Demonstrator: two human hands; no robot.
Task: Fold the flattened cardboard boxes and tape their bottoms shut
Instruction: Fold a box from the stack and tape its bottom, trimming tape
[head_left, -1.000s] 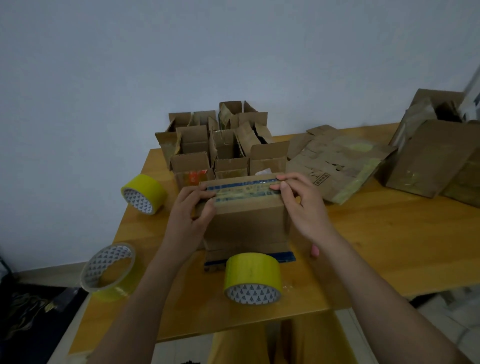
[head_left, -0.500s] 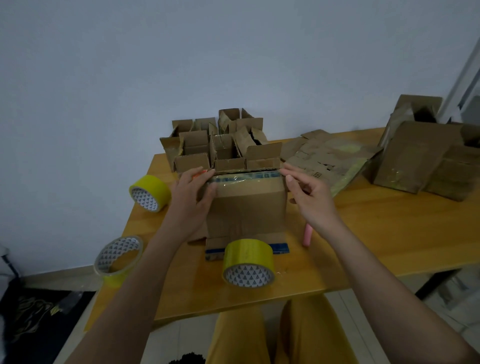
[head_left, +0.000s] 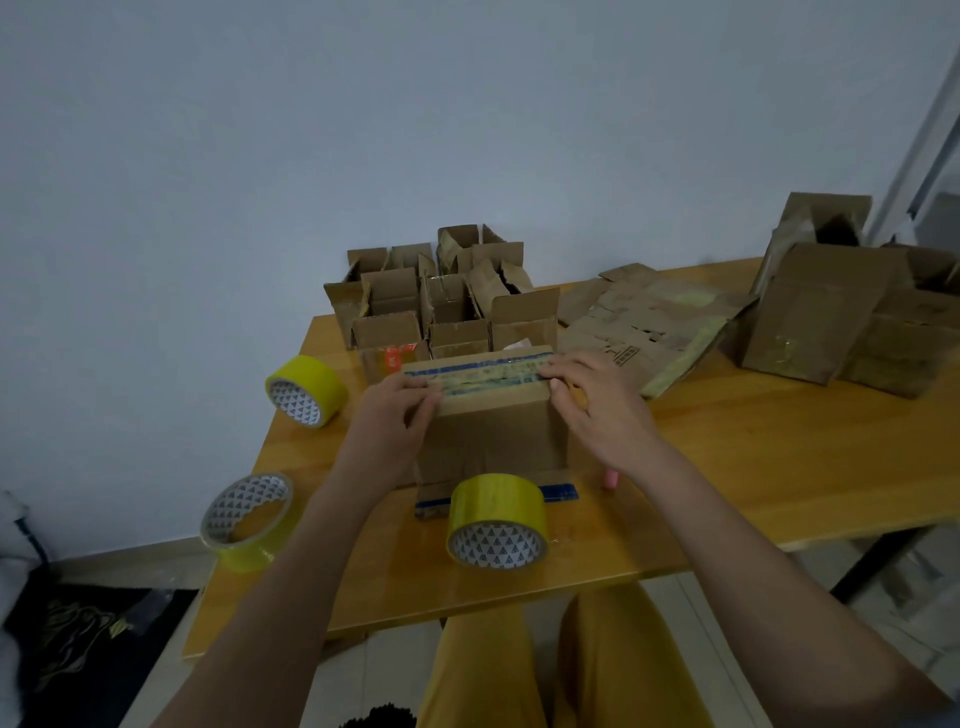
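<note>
A folded cardboard box (head_left: 491, 439) stands bottom-up on the wooden table (head_left: 753, 467), a strip of tape over blue print running along its top seam. My left hand (head_left: 387, 434) holds the box's left end, fingers pressing the tape there. My right hand (head_left: 597, 405) holds the right end, fingertips on the tape at the top edge. A yellow tape roll (head_left: 496, 519) lies on its side just in front of the box. Flattened boxes (head_left: 649, 327) lie in a pile at the back right.
Several folded open boxes (head_left: 441, 306) cluster behind the held box. Larger boxes (head_left: 831, 312) stand at the far right. Another yellow roll (head_left: 306, 389) lies at the left, a thinner roll (head_left: 249, 519) overhangs the table's left edge. A pink object (head_left: 610, 478) peeks under my right wrist.
The view tilted, so the box's taped top shows again. Both hands stayed at the box's ends, fingers shifting back onto the tape along the top edge.
</note>
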